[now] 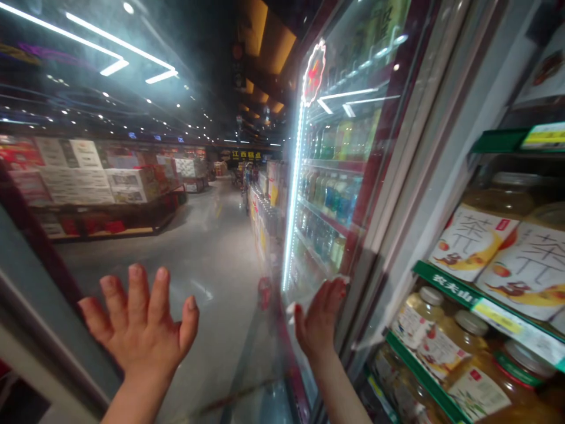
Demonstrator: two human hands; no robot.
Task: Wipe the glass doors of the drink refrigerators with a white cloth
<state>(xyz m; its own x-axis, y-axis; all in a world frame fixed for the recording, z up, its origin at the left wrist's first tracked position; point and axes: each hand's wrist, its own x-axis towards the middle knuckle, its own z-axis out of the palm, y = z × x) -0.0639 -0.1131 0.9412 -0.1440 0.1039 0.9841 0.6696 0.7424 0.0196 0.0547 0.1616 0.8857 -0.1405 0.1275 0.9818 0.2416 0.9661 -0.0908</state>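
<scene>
My left hand (136,318) is raised at the lower left with its fingers spread, palm turned away, and it seems to lie flat on a clear glass pane. Nothing shows in it. Farther right, my right hand (320,321) has its fingers together over a thin white cloth or tissue (291,310), whose edges stick out beside the thumb and past the fingertips. It is at the glass near the dark red door frame (368,194). Most of the white piece is hidden under the hand.
Close on the right, shelves with green edge strips (489,306) hold bottled drinks (441,347) and boxed packs (472,241). A lit drinks cooler (331,194) shows beyond the glass. Stacked cartons (88,176) stand across the grey aisle floor (212,253).
</scene>
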